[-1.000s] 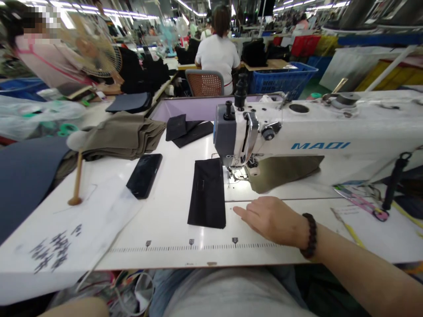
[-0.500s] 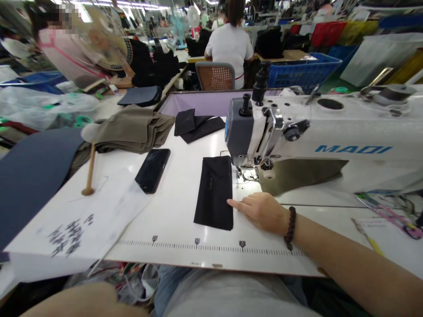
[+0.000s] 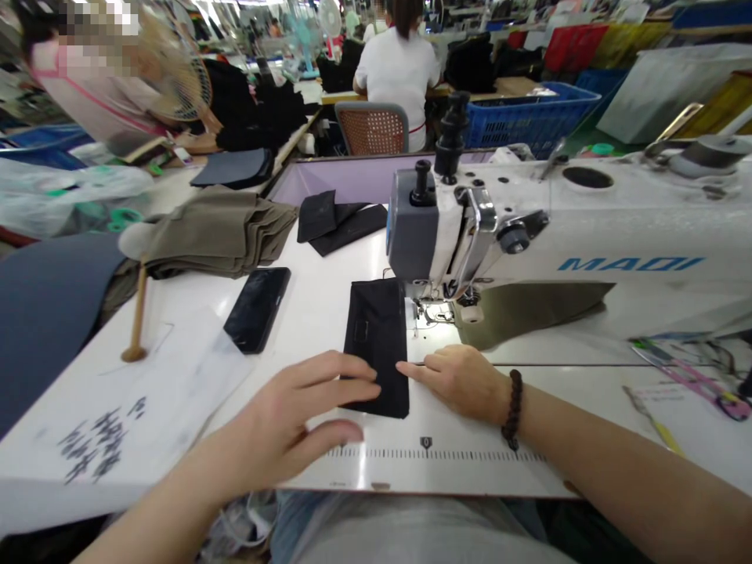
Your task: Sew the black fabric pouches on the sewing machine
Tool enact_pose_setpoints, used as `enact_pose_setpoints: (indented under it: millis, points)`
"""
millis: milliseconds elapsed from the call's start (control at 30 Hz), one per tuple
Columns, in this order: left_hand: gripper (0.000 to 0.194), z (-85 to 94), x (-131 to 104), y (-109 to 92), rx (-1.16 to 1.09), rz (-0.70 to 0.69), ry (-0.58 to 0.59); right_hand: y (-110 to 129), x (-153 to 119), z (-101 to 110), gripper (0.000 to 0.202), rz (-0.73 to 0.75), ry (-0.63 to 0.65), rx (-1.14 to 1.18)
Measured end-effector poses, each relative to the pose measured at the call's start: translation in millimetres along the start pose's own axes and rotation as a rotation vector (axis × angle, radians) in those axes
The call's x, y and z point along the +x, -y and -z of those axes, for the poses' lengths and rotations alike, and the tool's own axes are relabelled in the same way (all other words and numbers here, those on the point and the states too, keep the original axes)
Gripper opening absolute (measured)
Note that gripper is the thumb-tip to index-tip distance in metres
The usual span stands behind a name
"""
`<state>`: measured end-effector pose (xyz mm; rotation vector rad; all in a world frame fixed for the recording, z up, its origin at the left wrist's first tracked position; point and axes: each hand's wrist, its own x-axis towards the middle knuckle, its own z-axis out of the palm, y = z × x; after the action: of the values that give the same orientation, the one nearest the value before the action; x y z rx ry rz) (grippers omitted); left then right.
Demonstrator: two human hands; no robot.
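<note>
A flat black fabric piece [image 3: 385,337] with a small stitched rectangle lies on the white table, just left of the sewing machine's lit needle area [image 3: 433,313]. My left hand [image 3: 311,407] reaches over its lower left part, fingers apart, holding nothing. On the right edge of the fabric rests the outstretched index finger of my right hand [image 3: 461,380]; the other fingers of that hand are curled, and nothing shows in them. More black fabric pieces [image 3: 338,222] lie behind, near the table's far edge.
The sewing machine [image 3: 564,227] fills the right side, with olive fabric [image 3: 529,309] under its arm. To the left are a phone [image 3: 257,309], a stack of olive pieces [image 3: 217,231], a wooden stick [image 3: 139,313] and a marked paper [image 3: 164,384]. Pink scissors [image 3: 693,376] lie far right.
My left hand has come up from the lower left edge onto the black fabric piece. My right hand keeps its pointing pose at the fabric's edge. The whole view has shifted slightly.
</note>
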<state>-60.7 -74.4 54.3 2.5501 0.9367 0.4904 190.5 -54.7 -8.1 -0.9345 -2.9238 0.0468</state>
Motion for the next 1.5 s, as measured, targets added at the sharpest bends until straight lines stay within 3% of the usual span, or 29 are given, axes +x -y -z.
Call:
enact_pose_setpoints:
  millis: [133, 333, 567, 800, 1133, 1500]
  points:
    - [0.035, -20.5, 14, 11, 0.204, -0.114, 0.193, 0, -1, -3, 0.034, 0.030, -0.049, -0.009]
    - [0.036, -35.4, 25, 21, 0.296, -0.154, 0.281, -3, -5, -5, 0.029, 0.066, -0.135, -0.009]
    - [0.031, -47.8, 52, 30, 0.335, -0.192, 0.191, -15, -12, 1, 0.026, 0.019, -0.224, -0.024]
    - [0.027, -46.4, 82, 44, 0.336, -0.238, 0.161, -19, -9, 0, 0.026, -0.075, -0.246, -0.020]
    - [0.026, -51.7, 86, 55, 0.253, -0.232, 0.092, -19, -7, -2, 0.028, -0.145, -0.203, -0.013]
    - [0.026, -54.7, 86, 60, 0.242, -0.206, 0.102, -19, -5, -4, 0.031, -0.194, -0.194, 0.003]
